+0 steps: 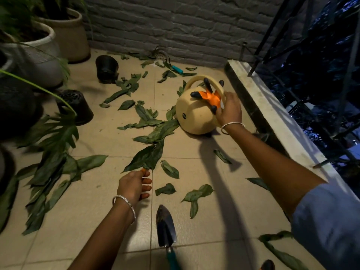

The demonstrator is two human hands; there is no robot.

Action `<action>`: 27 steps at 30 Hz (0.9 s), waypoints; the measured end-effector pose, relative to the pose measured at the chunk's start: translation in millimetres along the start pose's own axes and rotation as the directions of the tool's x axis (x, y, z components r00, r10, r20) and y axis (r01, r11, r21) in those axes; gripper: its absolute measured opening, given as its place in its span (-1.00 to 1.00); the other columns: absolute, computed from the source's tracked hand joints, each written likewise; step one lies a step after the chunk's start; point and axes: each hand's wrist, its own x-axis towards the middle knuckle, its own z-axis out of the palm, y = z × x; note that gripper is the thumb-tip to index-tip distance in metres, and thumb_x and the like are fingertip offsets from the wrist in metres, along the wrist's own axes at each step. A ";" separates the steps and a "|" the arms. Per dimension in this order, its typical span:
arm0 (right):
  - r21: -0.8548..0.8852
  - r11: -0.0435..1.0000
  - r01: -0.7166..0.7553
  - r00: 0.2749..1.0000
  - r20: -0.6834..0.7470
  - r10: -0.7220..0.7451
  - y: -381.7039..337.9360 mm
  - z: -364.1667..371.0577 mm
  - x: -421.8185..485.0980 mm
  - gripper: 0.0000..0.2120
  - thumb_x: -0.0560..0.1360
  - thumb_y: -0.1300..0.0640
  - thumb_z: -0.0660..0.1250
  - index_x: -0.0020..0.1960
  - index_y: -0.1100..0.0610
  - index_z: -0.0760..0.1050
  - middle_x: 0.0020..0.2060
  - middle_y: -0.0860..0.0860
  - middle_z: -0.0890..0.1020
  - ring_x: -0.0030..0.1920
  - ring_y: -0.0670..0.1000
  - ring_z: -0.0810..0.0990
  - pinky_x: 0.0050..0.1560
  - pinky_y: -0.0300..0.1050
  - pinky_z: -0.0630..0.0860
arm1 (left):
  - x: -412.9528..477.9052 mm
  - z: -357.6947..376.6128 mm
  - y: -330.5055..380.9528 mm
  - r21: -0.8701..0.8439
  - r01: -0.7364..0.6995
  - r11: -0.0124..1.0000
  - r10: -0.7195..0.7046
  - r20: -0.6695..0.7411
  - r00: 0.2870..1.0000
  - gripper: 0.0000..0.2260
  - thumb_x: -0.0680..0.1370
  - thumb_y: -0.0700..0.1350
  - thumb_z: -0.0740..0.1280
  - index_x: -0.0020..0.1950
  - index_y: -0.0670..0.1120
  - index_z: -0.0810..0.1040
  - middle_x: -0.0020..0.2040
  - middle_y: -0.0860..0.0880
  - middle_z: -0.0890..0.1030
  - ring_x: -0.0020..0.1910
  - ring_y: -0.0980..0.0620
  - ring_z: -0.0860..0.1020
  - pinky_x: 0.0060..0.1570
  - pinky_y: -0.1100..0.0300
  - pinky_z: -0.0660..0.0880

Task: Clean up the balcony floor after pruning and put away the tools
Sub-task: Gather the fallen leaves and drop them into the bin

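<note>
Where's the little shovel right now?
In the head view, the trowel lies on the floor tiles at the bottom middle. It is just below and right of the left hand, with its blade pointing away from the person.

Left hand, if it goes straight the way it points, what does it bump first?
The left hand would probably meet the big green leaf lying just ahead of it, nearly touching.

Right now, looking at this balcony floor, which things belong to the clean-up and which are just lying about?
Part of the job: cut leaves, trowel, bucket gripped by the right hand, clawed gloves, teal-handled tool by the wall.

Just lying about, as far as I can tell: big planters, tipped black pots.
</note>
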 end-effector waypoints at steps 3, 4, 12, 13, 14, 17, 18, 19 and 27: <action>0.073 0.996 0.047 0.998 -0.040 -0.044 1.0 1.5 -40.4 -0.54 0.52 0.26 0.32 0.40 0.11 0.37 0.41 0.08 0.36 0.35 0.08 0.42 0.34 -0.04 0.39 | 0.8 0.6 -9.5 -0.013 0.017 1.000 -0.017 -0.011 1.000 -0.81 0.63 -0.15 0.21 -0.09 -0.18 0.56 -0.31 -0.10 0.53 -0.40 -0.02 0.44 -0.40 0.18 0.37; 0.108 0.992 0.062 0.997 -0.047 -0.057 3.0 3.1 -58.5 -0.57 0.51 0.27 0.31 0.37 0.12 0.40 0.37 0.08 0.39 0.32 0.07 0.45 0.31 -0.05 0.40 | 0.5 1.2 -12.9 -0.015 0.024 1.000 -0.024 -0.010 1.000 -0.81 0.63 -0.15 0.21 -0.09 -0.18 0.56 -0.32 -0.10 0.52 -0.41 -0.02 0.43 -0.42 0.19 0.36; 0.237 0.971 -0.033 0.945 0.325 -0.047 82.1 40.5 -227.1 -0.72 0.44 0.34 0.39 0.11 0.10 0.59 0.06 0.04 0.60 0.09 0.05 0.55 0.16 0.12 0.53 | -17.8 13.6 -50.2 -0.117 0.181 0.977 -0.177 0.041 0.983 -0.77 0.64 -0.17 0.17 -0.16 -0.17 0.51 -0.42 -0.05 0.42 -0.51 0.05 0.31 -0.51 0.29 0.22; 0.223 0.975 -0.001 0.932 0.354 -0.080 91.0 44.6 -238.8 -0.66 0.43 0.34 0.38 0.16 0.08 0.57 0.10 0.04 0.59 0.12 0.06 0.54 0.18 0.13 0.51 | -18.8 15.6 -55.4 -0.108 0.188 0.976 -0.185 0.038 0.982 -0.78 0.64 -0.18 0.17 -0.16 -0.17 0.51 -0.41 -0.06 0.42 -0.50 0.05 0.32 -0.51 0.29 0.23; 0.212 0.977 0.037 0.913 0.389 -0.119 96.4 48.5 -247.5 -0.60 0.42 0.31 0.37 0.23 0.05 0.54 0.16 0.03 0.57 0.16 0.07 0.52 0.21 0.12 0.49 | -18.7 17.0 -60.7 -0.096 0.189 0.977 -0.186 0.034 0.982 -0.79 0.63 -0.18 0.18 -0.14 -0.17 0.52 -0.40 -0.06 0.43 -0.48 0.04 0.34 -0.50 0.27 0.25; 0.111 0.984 0.140 0.847 0.501 -0.178 104.0 58.5 -259.2 -0.49 0.44 0.22 0.40 0.36 -0.06 0.47 0.29 0.01 0.50 0.27 0.08 0.44 0.24 0.09 0.46 | -16.9 22.5 -78.3 -0.082 0.196 0.977 -0.192 0.055 0.980 -0.82 0.62 -0.15 0.20 -0.10 -0.16 0.55 -0.44 -0.02 0.46 -0.45 0.03 0.37 -0.44 0.23 0.29; 0.065 0.983 0.173 0.838 0.515 -0.181 105.4 61.3 -260.5 -0.52 0.45 0.19 0.41 0.33 -0.07 0.49 0.28 0.01 0.51 0.26 0.08 0.45 0.21 0.08 0.46 | -17.1 24.0 -83.5 -0.081 0.202 0.976 -0.197 0.070 0.978 -0.82 0.62 -0.14 0.20 -0.10 -0.15 0.55 -0.47 0.01 0.47 -0.45 0.04 0.37 -0.43 0.23 0.30; 0.028 0.979 0.204 0.842 0.505 -0.190 106.1 63.2 -260.8 -0.60 0.46 0.17 0.41 0.28 -0.06 0.53 0.23 0.01 0.55 0.22 0.09 0.48 0.14 0.08 0.48 | -18.0 25.5 -87.6 -0.085 0.213 0.973 -0.206 0.085 0.975 -0.82 0.62 -0.13 0.20 -0.11 -0.14 0.54 -0.50 0.04 0.46 -0.46 0.05 0.38 -0.44 0.23 0.30; 0.228 0.962 -0.149 0.940 0.336 0.066 48.4 27.2 -268.4 -0.86 0.49 0.11 0.43 0.03 -0.04 0.57 -0.22 -0.13 0.64 -0.19 -0.15 0.60 -0.18 -0.19 0.56 | -30.5 38.6 -98.6 -0.146 0.173 0.974 -0.150 0.154 0.977 -0.78 0.60 0.01 0.29 0.07 -0.13 0.55 -0.11 -0.08 0.63 -0.14 -0.01 0.59 -0.07 0.09 0.54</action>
